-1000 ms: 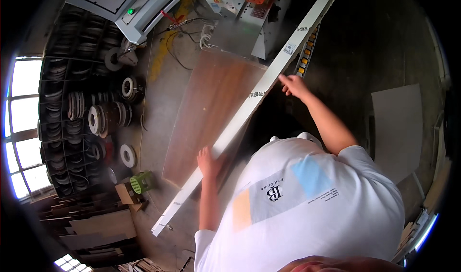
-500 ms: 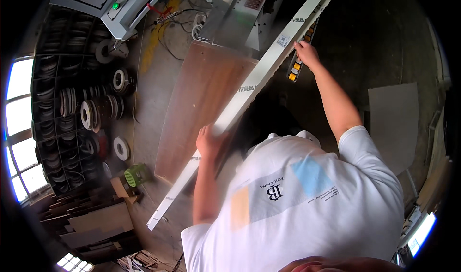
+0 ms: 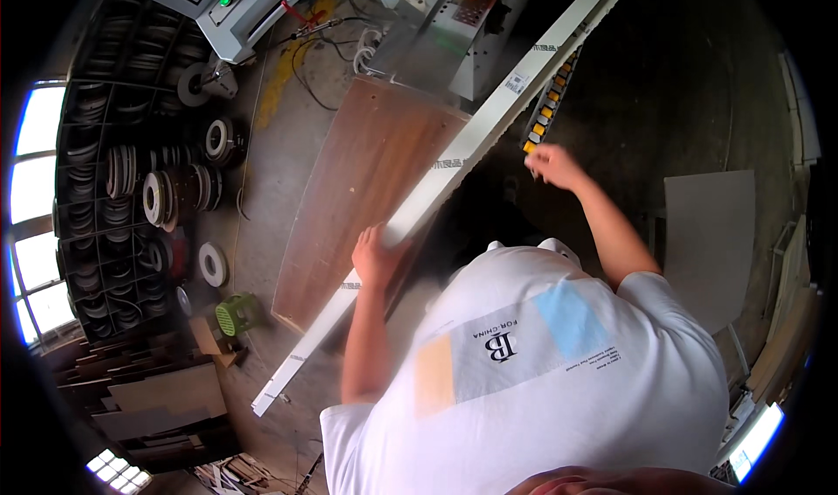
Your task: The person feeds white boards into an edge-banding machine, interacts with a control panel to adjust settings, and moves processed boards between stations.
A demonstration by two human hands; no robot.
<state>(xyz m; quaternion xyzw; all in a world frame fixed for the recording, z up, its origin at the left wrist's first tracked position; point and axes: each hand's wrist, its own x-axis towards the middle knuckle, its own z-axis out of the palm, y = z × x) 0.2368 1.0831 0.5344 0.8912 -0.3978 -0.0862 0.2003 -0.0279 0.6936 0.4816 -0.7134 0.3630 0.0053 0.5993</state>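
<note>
"As we look down in the head view, where do we find the white board (image 3: 476, 133)?"

"We see it slanting from upper right to lower left, across the brown panel (image 3: 349, 172)."

"And the hands?"

"We note the left hand (image 3: 375, 255) on the board, fingers bent, its grip hidden from us; the right hand (image 3: 556, 166), half open and visibly holding nothing, is beside the yellow rollers (image 3: 548, 111)."
</note>
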